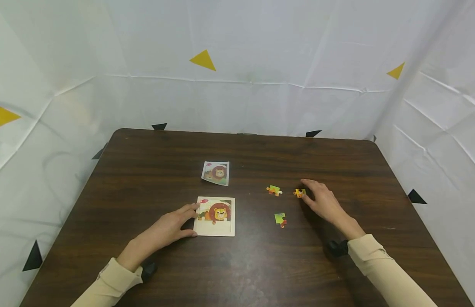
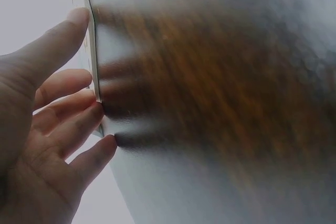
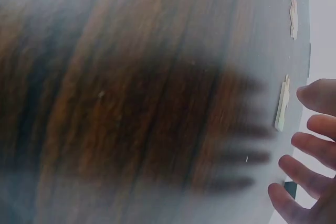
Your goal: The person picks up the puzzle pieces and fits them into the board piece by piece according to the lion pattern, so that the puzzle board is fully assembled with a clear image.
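Observation:
My left hand (image 1: 166, 228) touches the left edge of a square jigsaw tray (image 1: 214, 231), thumb near its lower corner and fingertips higher up. Lion picture pieces fill the tray's upper part, and bare pale wood shows below them. In the left wrist view, straight fingers (image 2: 79, 129) and the thumb rest along the tray's thin side. My right hand (image 1: 327, 204) reaches over an orange and green puzzle piece (image 1: 299, 193), its thumb and fingers spread around the piece's right side. The right wrist view has these fingers (image 3: 312, 142) apart, close to a piece (image 3: 282, 103) on the table.
Another puzzle piece (image 1: 274, 190) lies left of the right hand, and a green and red one (image 1: 280, 219) lies nearer to me. Behind the tray is a small lion picture card (image 1: 215, 174). White sheeting (image 1: 253, 106) surrounds the dark wooden table (image 1: 164, 153).

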Demonstrator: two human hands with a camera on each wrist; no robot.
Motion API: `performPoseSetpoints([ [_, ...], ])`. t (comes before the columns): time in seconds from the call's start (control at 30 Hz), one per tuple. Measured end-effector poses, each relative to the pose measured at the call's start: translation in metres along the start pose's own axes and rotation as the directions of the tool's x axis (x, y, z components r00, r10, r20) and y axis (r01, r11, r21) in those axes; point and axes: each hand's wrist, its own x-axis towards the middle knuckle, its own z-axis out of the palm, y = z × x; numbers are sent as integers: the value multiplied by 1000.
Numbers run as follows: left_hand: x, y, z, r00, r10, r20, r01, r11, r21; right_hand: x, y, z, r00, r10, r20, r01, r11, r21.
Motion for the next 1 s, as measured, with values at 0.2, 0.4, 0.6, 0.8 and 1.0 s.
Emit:
performPoseSetpoints([
  [0.2,0,0,0,1000,-3,4,3,1000,-6,1,-3,3,1000,-26,12,26,999,-46],
  [0.4,0,0,0,1000,-9,2,9,1000,-8,-3,-4,7,999,-46,17,47,997,-68],
  [0.6,0,0,0,1000,-9,-1,9,1000,-8,-12,-10,8,997,-78,21,79,996,-48],
  [0.8,0,-1,1,1000,1,-9,-1,1000,-9,-19,-15,6,991,-132,26,133,990,-46],
  [1.0,0,0,0,1000,3,-14,-3,1000,-5,-19,-16,2,979,-192,63,196,979,-54],
])
